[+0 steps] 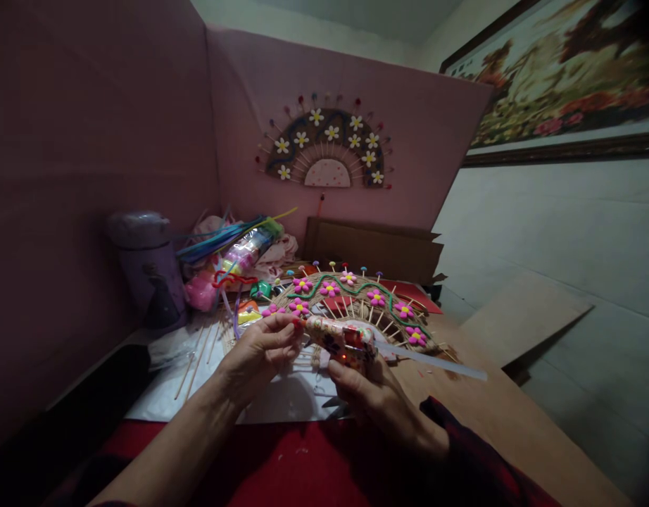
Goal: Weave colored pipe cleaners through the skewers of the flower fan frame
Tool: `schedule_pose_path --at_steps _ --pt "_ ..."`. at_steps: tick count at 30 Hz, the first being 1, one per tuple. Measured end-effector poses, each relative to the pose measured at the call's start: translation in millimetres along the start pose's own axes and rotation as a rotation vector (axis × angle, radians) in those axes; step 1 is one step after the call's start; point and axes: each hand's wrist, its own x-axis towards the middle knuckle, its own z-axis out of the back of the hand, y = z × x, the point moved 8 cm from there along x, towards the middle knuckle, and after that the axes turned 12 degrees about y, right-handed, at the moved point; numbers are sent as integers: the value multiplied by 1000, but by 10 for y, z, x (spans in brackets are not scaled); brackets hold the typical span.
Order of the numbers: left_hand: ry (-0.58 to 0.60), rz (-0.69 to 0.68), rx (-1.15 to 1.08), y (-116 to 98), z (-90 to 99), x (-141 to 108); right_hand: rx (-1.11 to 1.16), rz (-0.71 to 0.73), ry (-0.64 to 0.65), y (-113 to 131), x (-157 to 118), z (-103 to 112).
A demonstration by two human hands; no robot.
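My right hand [364, 391] is wrapped round a floral-patterned hot glue gun [329, 334], on which a small orange-red light glows. A long translucent glue stick [435, 359] juts from its back end to the right. At the nozzle, the fingers of my left hand [266, 345] are pinched together; a small red spot shows at their tips, too small to name. Just beyond both hands lies a fan-shaped twine craft [329, 289] with pink flowers, a wavy green strip and small sticks with coloured tips. The glue gun and my hands cover part of its lower edge.
A purple tumbler [153, 274] stands at the left beside bagged coloured clay [245, 250] and pipe cleaners [213, 238]. Thin wooden sticks [192, 366] and scissors [335, 405] lie on white sheeting [155, 394]. A similar fan [329, 134] hangs on the pink board behind cardboard [372, 250].
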Motion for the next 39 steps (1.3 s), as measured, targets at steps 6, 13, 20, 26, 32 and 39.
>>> schedule_pose_path --at_steps 6,13,20,26,32,39 --pt "13 -2 -29 18 25 16 19 6 12 -5 0 -13" --pt "11 3 -46 11 -2 -6 7 17 -11 22 -6 1" --pt "38 3 -36 15 -11 12 41 25 3 29 6 -22" --pt "46 5 -40 26 -20 10 65 -54 25 -49 1 -29" --pt "49 2 -36 20 -38 12 45 -21 0 5 -1 -11" --pt "61 2 -53 26 -42 20 104 -84 58 -74 2 -58"
